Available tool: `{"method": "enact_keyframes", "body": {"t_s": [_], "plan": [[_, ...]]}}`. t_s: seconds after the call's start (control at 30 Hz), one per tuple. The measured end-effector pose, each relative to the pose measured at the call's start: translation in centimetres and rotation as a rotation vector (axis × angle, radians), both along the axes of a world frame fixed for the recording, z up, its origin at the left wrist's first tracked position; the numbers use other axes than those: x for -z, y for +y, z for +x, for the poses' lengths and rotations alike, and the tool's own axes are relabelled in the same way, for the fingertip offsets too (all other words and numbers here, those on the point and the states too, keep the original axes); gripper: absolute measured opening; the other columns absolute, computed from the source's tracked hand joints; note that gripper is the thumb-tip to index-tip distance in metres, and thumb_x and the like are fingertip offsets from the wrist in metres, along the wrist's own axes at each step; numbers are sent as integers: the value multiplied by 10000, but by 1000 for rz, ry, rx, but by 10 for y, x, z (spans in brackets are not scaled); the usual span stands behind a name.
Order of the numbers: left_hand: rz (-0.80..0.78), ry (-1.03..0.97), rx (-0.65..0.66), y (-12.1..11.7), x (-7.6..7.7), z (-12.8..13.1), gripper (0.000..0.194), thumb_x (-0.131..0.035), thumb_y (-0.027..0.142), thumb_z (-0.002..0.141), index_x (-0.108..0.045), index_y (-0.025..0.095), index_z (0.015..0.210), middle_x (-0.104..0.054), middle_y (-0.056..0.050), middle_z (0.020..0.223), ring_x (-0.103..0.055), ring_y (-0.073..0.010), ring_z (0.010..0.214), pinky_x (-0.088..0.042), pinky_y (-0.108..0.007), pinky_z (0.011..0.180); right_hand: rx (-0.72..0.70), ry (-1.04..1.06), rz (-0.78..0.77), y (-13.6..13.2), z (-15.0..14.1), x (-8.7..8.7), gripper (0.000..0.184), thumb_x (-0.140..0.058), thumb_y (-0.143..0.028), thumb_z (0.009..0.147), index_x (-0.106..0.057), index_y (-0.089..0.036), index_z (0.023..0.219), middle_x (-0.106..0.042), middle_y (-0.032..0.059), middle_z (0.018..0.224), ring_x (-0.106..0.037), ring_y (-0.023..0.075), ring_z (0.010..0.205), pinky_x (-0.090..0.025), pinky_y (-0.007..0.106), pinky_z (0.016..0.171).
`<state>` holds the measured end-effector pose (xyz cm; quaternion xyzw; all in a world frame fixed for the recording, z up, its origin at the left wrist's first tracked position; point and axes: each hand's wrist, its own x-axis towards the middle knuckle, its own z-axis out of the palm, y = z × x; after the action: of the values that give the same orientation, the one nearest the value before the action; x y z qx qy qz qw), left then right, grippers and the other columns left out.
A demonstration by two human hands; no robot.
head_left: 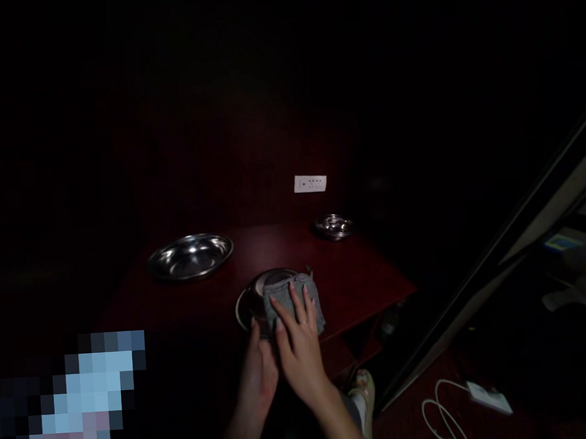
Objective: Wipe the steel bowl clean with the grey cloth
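Note:
A round metal dish (247, 310) is tilted near the front edge of the dark red table. My left hand (263, 367) grips its near rim, thumb on top; the other fingers are hidden beneath. Over the dish's right side lies a grey cloth (276, 292), folded or bunched. My right hand (301, 348) presses the cloth against the dish with fingers spread over it. The cloth covers much of the dish's inside.
A large shiny metal dish (192, 257) stands at the table's left, and smaller metal dishes (334, 226) stand at the back right. A white socket plate (310, 183) is on the wall. Bottom right, a power strip (488, 397) with a white cable lies on the floor.

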<state>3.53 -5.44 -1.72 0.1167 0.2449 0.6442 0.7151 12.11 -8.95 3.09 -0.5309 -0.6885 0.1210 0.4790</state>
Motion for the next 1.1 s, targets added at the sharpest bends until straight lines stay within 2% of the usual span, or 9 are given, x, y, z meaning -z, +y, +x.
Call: {"method": "enact_keyframes", "body": {"t_s": [0.1,0.2,0.33,0.47,0.6,0.8,0.9,1.0,1.1], "plan": [[-186,102,-12,-8,-12,0,362,-464,356,986,-659,251,1272,-672,-85,1335,-480,-248,1402,-370,-443,1184,-65,-201,8,-6,-5,-5,524,-528,-277,965,-480,-387,1475,-209,-14,1666,-138,369,1531,-205,678,1201],[-233,121,-22,-12,-24,2,388,-430,382,999,-643,252,1296,-651,-68,1370,-438,-226,1433,-348,-403,1200,-73,-244,-26,-5,-3,-5,535,-526,-281,969,-458,-410,1484,-187,-33,1670,-147,369,1529,-219,664,1205],[-203,69,-15,-13,-31,5,453,-433,470,988,-629,241,1327,-639,-102,1380,-433,-240,1437,-371,-392,1191,-1,-208,-36,3,1,-1,555,-511,-284,978,-410,-410,1509,-150,-28,1679,-141,356,1534,-230,662,1204],[-105,72,-15,-14,-37,6,486,-417,445,998,-597,185,1368,-637,-128,1377,-444,-269,1428,-357,-443,1199,70,-143,-29,9,6,4,555,-470,-302,999,-366,-362,1541,-116,-2,1687,-106,334,1543,-240,637,1210],[-174,71,-18,-15,-44,5,482,-417,408,1005,-596,131,1356,-640,-164,1364,-492,-283,1391,-378,-441,1187,112,-35,-55,18,17,10,526,-387,-352,1030,-342,-327,1554,-77,13,1692,-126,304,1545,-255,603,1210],[-142,49,-11,-11,-42,1,446,-461,383,993,-601,154,1348,-611,-157,1405,-497,-293,1385,-408,-460,1166,83,140,-140,35,41,15,520,-279,-415,1056,-337,-287,1557,-240,35,1660,-244,212,1521,-251,497,1230],[-184,33,42,-11,-44,-3,422,-431,361,1005,-626,147,1313,-610,-148,1408,-502,-280,1383,-401,-441,1176,29,219,-150,45,53,8,522,-276,-467,1052,-415,-283,1520,-376,28,1604,-298,191,1501,-243,476,1233],[-194,38,37,-13,-49,-4,404,-430,341,1009,-629,172,1318,-622,-128,1399,-515,-274,1373,-399,-453,1178,-73,291,-150,57,64,-2,543,-273,-518,1043,-515,-261,1455,-526,36,1502,-425,181,1431,-297,441,1208],[-180,46,37,-16,-53,-4,406,-426,306,1013,-604,172,1353,-616,-128,1406,-525,-269,1363,-397,-457,1179,-114,345,-172,65,70,-7,570,-281,-550,1032,-563,-232,1411,-597,57,1430,-505,189,1365,-340,429,1179]]}}
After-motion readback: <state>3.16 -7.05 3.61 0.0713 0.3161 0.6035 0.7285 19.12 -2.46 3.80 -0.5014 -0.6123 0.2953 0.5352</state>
